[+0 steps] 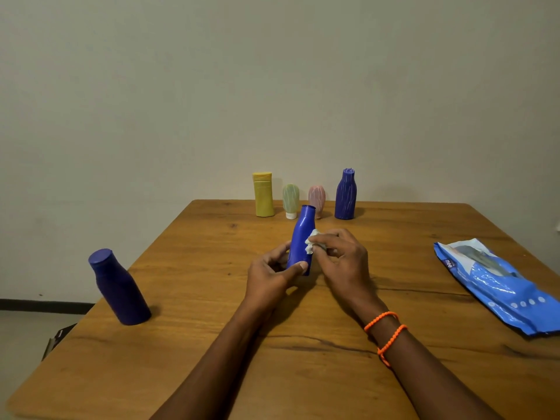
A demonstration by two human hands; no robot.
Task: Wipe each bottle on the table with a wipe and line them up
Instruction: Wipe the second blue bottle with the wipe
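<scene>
table (303, 374) of warm brown wood fills the lower view, its far edge against a plain pale wall (272, 86). at the right side of the table lies a blue wipes pack (500, 286), flat and crinkled, well apart from the hands. near the left edge stands a dark blue bottle (119, 287) with its cap on, alone.

along the far edge stands a row of four: a yellow bottle (263, 194) at the left, then a small green bottle (291, 200) standing on its white cap, a small pink bottle (317, 197) partly hidden behind the held one, and a purple bottle (345, 194) at the right end. they stand near each other but apart.

in the middle, above the tabletop, a bright blue bottle (301, 241) is held nearly upright, leaning a little to the right at its top. the left hand (269, 275) grips its lower part, the thumb curled across the front near the base and the fingers round the back. the right hand (342, 257) pinches a crumpled white wipe (313, 240) between curled fingers and thumb, pressing it against the bottle's right side about halfway up. two orange beaded bands (386, 330) circle the right wrist.
</scene>
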